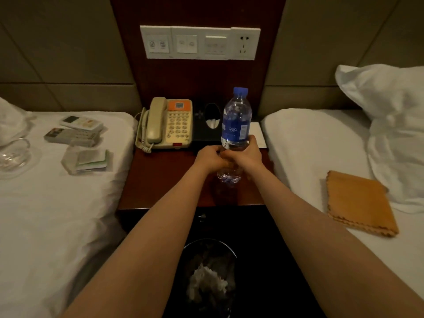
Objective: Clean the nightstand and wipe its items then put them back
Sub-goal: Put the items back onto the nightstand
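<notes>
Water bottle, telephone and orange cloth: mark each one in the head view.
water bottle (234, 125): head view, on its blue label.
telephone (179, 126): head view, on the keypad.
orange cloth (360, 203): head view, on the middle of its folded top face.

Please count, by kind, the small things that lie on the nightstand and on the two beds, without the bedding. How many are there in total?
remote controls: 2
water bottle: 1
telephone: 1
tissue box: 1
notepad: 1
glass dish: 1
clear card holder: 1
orange cloth: 1
Total: 9
</notes>
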A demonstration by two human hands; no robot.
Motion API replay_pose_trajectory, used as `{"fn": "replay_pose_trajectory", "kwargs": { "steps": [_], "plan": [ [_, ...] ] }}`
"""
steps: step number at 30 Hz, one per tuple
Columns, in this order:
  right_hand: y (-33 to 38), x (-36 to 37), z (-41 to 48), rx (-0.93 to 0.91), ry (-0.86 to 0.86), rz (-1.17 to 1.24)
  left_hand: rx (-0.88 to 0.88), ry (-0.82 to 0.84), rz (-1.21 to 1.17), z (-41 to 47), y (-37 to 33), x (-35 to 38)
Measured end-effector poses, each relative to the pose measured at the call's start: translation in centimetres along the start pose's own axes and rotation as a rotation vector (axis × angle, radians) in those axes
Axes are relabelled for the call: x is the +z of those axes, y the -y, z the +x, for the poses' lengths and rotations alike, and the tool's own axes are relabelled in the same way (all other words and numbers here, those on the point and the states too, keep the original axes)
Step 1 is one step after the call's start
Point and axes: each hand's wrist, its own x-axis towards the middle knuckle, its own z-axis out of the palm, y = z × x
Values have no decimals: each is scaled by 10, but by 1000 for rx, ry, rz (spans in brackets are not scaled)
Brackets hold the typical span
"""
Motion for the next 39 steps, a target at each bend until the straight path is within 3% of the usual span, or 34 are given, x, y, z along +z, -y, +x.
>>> {"fn": "replay_pose_trajectory", "kwargs": {
  "steps": [9, 22, 29, 33, 39],
  "plan": [
    [-15, -45, 27, -131, -143, -90, 81, 60, -64, 32, -32, 45],
    [-27, -52, 45, -66, -179, -82, 81, 82, -152, 46, -32, 53],
    [-37, -22, 19, 76, -483, -95, 68, 58, -106, 34, -20, 35],
    [-25, 0, -1, 52, -661, -201, 18, -13, -159, 23, -2, 11],
    [5, 63, -14, -77, -368, -207, -26, -218, -142, -1, 40, -48]
  ]
}}
